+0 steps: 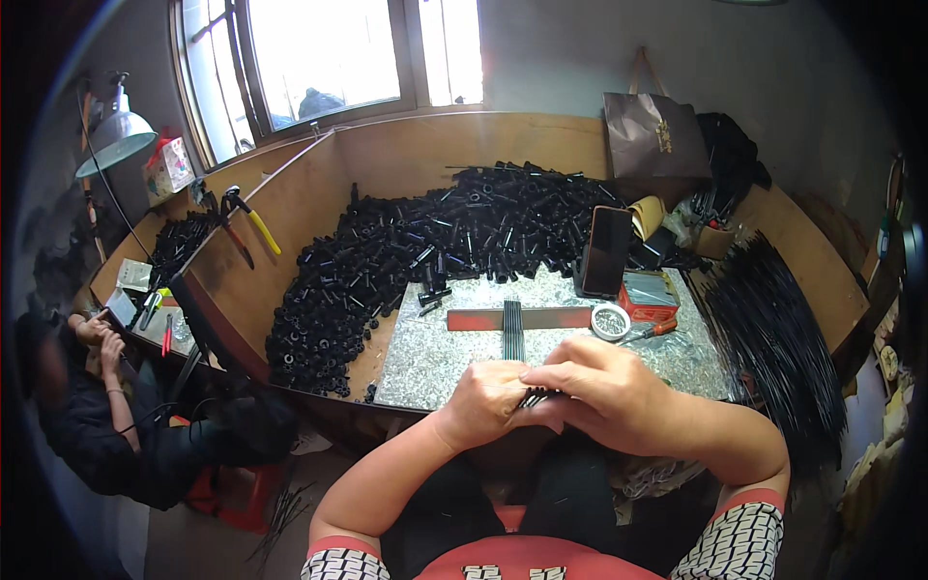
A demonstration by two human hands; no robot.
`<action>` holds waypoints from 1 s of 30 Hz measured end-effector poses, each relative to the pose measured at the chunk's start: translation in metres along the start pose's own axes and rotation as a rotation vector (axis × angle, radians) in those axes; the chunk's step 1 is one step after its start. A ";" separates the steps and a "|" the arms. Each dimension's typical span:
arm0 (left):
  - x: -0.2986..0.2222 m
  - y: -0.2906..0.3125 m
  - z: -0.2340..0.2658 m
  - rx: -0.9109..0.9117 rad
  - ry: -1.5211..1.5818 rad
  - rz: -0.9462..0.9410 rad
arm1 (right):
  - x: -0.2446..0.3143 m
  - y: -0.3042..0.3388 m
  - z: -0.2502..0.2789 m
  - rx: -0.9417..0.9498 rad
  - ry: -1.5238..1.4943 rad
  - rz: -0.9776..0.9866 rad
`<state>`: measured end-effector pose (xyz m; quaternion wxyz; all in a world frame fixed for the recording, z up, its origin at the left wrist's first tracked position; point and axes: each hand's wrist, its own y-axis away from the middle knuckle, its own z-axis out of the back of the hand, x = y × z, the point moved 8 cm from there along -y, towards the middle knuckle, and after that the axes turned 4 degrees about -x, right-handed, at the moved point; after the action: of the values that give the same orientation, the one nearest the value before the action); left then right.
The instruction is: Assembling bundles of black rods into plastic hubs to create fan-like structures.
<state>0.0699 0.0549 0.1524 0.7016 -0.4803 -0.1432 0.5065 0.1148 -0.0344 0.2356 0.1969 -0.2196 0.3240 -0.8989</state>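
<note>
A flat row of thin black rods [513, 319] lies across a reddish-brown bar [561, 318] on the speckled work board [425, 362]. My left hand [483, 404] is closed round the near part of the rods. Over their near ends, my right hand [609, 391] has its thumb and fingers closed, close against the left hand. Dark rod ends show between the two hands, while the right fingertips are partly hidden. Just beyond my right hand stands a round white dish [610, 322] of tiny pieces. An orange-handled screwdriver [660, 330] lies beside it.
A big heap of black tubular parts [464, 227] covers the bench's back and left. A phone [607, 249] stands upright behind the dish, near a red box [648, 295]. Long black rods [778, 338] lie at right. Pliers [253, 224] hang on the left partition; another person [121, 387] sits beyond.
</note>
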 end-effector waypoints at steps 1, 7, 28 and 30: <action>0.001 0.007 -0.002 -0.014 -0.020 -0.033 | 0.002 0.000 -0.005 0.013 0.044 0.023; 0.050 0.071 -0.049 0.461 -0.231 0.222 | -0.002 -0.005 -0.006 0.004 0.019 0.010; 0.007 -0.049 -0.025 0.470 0.352 0.477 | 0.010 -0.111 0.183 -0.083 0.051 -0.411; 0.015 -0.035 -0.020 0.422 0.409 0.625 | -0.019 -0.105 0.173 -0.235 0.152 -0.256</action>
<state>0.1102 0.0566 0.1666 0.6111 -0.4371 0.2581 0.6073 0.1985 -0.0359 0.4209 0.0285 -0.2119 0.4103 -0.8865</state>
